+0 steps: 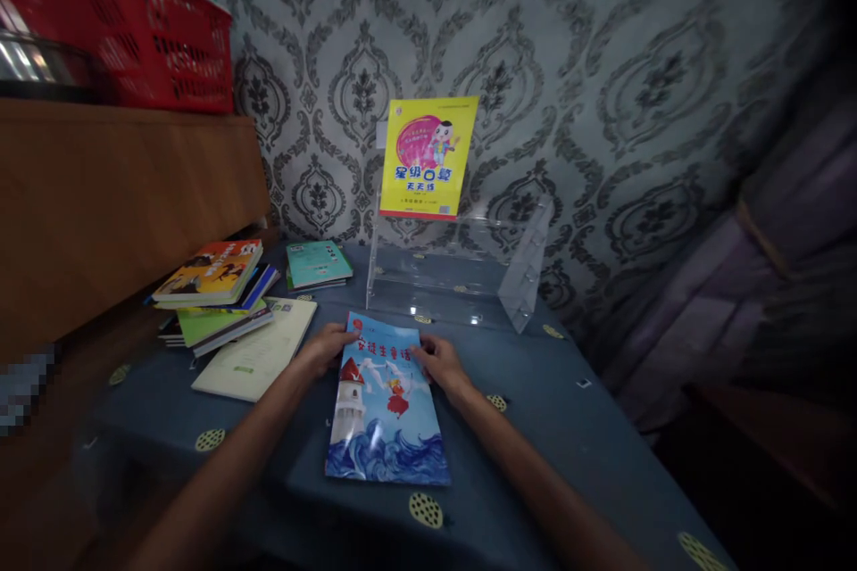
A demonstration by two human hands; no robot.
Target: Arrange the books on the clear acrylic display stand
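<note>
A blue picture-covered storybook (385,401), with a red-roofed tower and waves on its cover, is between my two hands over the table. My left hand (329,346) grips its upper left edge, thumb on the cover. On the upper right edge my right hand (438,361) has hold of it in the same way. Beyond the book stands a clear acrylic rack (522,263) with stepped sides. A yellow workbook (428,159) leans upright on the rack's top tier at the left.
Left of my hands lie a pale green book (258,357) and a messy book stack (211,272). Teal books (318,263) lie farther back. A red basket (134,27) tops a wooden cabinet (127,205). A patterned cloth covers the table (536,410); a curtain (710,285) hangs right.
</note>
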